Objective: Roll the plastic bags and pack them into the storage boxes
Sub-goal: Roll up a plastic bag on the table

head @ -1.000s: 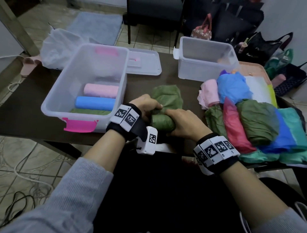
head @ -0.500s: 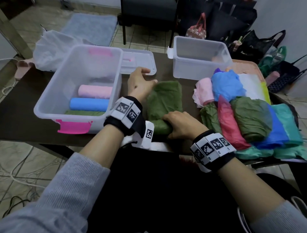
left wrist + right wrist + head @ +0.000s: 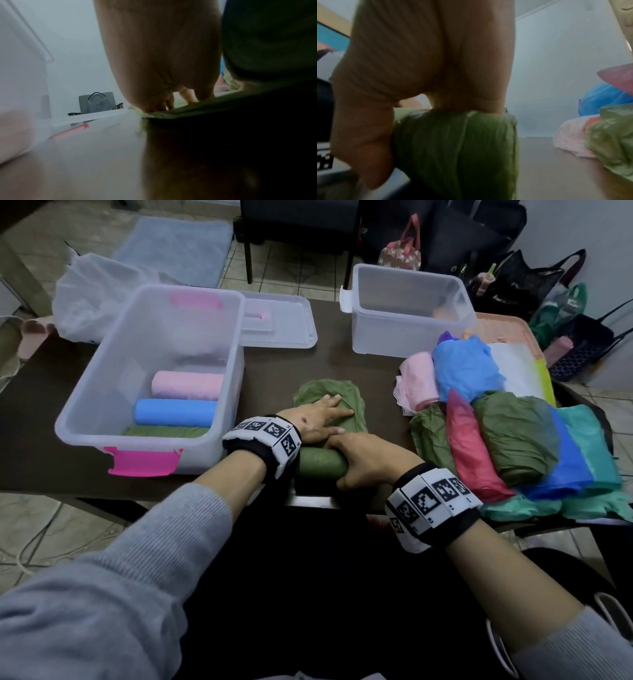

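At the bench's near edge, the right hand [image 3: 363,460] grips the rolled end of the green bag [image 3: 322,463]. The left hand [image 3: 318,419] lies flat, fingers straight, on its unrolled part; best to smooth it so the roll stays tight.

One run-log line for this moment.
left hand flattens green bag | right hand grips rolled end | storage box: three rolls

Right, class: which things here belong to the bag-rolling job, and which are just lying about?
Job: green bag under both hands, left hand, right hand, storage boxes, bag pile.
Lying about: handbags, floor mat, chair.
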